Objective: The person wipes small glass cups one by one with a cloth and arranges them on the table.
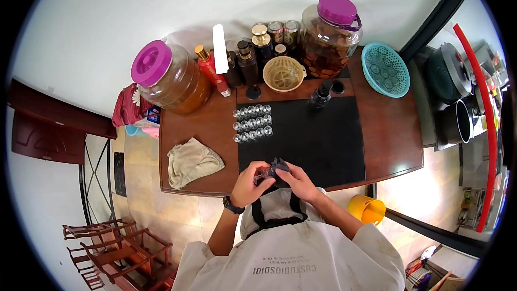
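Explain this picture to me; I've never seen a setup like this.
There is no machine here. The grip is simply a person's two bare hands: the left hand, with a black watch on its wrist, and the right hand. The one picture comes from a camera worn on the person's head, looking forward and down.

The hands hold a small clear glass and a dark cloth together. On the wooden table lies a black mat, where small glasses stand in three rows. A beige cloth lies to the left. Behind are bottles, baskets and two large purple-lidded jars.
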### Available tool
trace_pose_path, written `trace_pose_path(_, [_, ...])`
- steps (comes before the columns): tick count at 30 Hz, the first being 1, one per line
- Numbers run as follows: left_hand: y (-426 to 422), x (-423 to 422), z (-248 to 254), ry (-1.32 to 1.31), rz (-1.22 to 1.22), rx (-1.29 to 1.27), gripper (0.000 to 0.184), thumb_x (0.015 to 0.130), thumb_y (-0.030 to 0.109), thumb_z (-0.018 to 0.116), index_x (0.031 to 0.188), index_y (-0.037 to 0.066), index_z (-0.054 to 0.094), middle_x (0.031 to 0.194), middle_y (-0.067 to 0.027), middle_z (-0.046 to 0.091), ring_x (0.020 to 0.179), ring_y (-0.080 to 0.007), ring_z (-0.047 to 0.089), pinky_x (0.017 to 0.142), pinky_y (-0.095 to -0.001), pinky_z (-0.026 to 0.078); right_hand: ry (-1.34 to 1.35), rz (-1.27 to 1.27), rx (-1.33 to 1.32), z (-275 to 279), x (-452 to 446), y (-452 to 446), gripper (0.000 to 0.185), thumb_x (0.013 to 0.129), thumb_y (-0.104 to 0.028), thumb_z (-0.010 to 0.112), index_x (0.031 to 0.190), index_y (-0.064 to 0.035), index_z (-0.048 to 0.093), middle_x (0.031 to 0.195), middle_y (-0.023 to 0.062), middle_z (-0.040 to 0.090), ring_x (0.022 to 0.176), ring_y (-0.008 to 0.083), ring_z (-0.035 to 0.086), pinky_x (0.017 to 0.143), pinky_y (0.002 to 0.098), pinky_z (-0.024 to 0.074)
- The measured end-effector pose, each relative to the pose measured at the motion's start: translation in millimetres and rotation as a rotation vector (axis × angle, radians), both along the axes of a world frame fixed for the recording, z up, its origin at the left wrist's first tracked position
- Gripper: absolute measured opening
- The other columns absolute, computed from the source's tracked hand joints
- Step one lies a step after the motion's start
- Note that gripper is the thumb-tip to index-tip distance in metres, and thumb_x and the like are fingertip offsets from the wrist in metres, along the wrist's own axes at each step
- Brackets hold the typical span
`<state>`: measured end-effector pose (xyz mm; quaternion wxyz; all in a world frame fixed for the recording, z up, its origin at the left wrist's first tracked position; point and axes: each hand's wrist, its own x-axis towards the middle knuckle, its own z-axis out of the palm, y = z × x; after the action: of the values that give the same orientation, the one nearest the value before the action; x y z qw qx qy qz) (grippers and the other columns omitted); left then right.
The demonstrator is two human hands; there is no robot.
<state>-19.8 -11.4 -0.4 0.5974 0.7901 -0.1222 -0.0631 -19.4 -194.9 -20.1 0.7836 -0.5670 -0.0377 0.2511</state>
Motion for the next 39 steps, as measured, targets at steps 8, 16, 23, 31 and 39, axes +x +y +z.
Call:
trace_pose_path(8, [-3, 7, -2, -0.311, -0.059, 0.117, 0.023, 0.082, 0.007, 0.068, 0.101, 0.002, 0.054, 0.088, -0.0098, 0.059, 0.078, -0.0151, 0.058, 0.068, -0.0279, 0.047, 0.028, 0.004, -0.017, -2, 0, -1, 0.019, 0.097, -0.016, 0.046, 0.106, -0.0021, 0.056, 0.097, -0.0040, 0.055, 0.093, 0.0039, 0.046, 0.086, 0.0215, 0.0382])
trace_pose_path(16, [-8, -2, -9, 0.098, 0.047, -0.004, 0.031, 0.077, 0.000, 0.070, 0.103, 0.004, 0.054, 0.090, -0.0098, 0.055, 0.075, -0.0182, 0.056, 0.066, -0.0274, 0.047, -0.005, -0.051, -0.032, -1, 0, 1, 0.019, 0.097, -0.018, 0.047, 0.103, -0.0019, 0.055, 0.090, -0.0045, 0.052, 0.086, 0.0043, 0.043, 0.078, 0.0216, 0.0393])
trace_pose_path(23, [-17, 0, -5, -0.303, 0.045, 0.124, 0.023, 0.084, 0.005, 0.066, 0.103, 0.002, 0.054, 0.087, -0.0094, 0.060, 0.075, -0.0151, 0.059, 0.066, -0.0261, 0.048, -0.018, -0.061, -0.016, -3, 1, -1, 0.018, 0.097, -0.018, 0.048, 0.102, -0.0022, 0.055, 0.089, -0.0039, 0.052, 0.084, 0.0049, 0.044, 0.078, 0.0221, 0.0397])
trace_pose_path(31, [-14, 1, -5, -0.419, -0.004, 0.206, 0.021, 0.084, 0.005, 0.066, 0.102, 0.002, 0.056, 0.086, -0.0101, 0.061, 0.073, -0.0189, 0.061, 0.064, -0.0283, 0.049, -0.035, -0.074, -0.036, -2, 0, -1, 0.017, 0.097, -0.018, 0.048, 0.099, -0.0020, 0.054, 0.088, -0.0039, 0.051, 0.083, 0.0048, 0.044, 0.076, 0.0220, 0.0397])
trace_pose_path(39, [-20, -11, -12, 0.024, 0.156, -0.097, 0.026, 0.077, 0.001, 0.070, 0.100, 0.003, 0.056, 0.085, -0.0105, 0.057, 0.069, -0.0222, 0.057, 0.059, -0.0302, 0.046, -0.037, -0.046, -0.058, -4, -2, -2, 0.016, 0.097, -0.016, 0.046, 0.101, -0.0035, 0.055, 0.092, -0.0033, 0.054, 0.088, 0.0045, 0.046, 0.081, 0.0224, 0.0397])
